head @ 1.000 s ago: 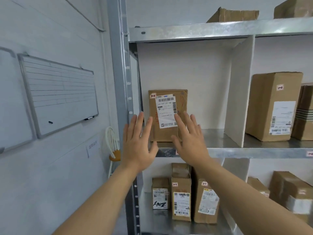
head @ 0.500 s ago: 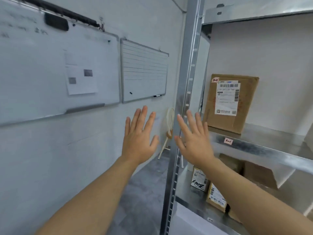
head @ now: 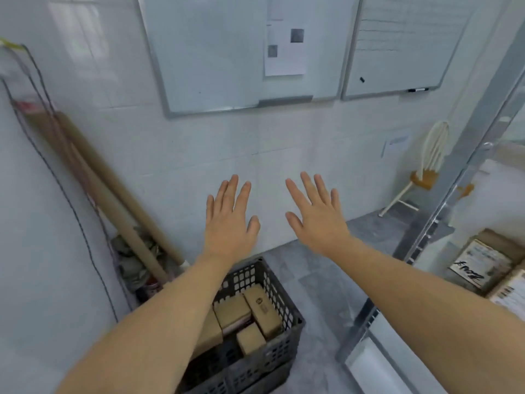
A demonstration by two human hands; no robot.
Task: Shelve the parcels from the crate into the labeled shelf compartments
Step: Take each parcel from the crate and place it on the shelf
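Storeroom corner: two whiteboards (head: 227,52) on tiled wall, paper sheet (head: 285,38) stuck on left one. Cardboard tubes (head: 113,191) lean at left beside hanging cables (head: 61,183). White chair (head: 426,172) by wall at right, behind metal shelf upright (head: 466,155); labelled boxes (head: 483,260) on low shelf at right edge. Left hand (head: 230,220) & right hand (head: 315,220) raised before wall, fingers straight & spread, holding nothing. Dark crate (head: 279,294) on floor below, partly hidden by left forearm; brown parcels (head: 261,308) inside, well apart from both hands.
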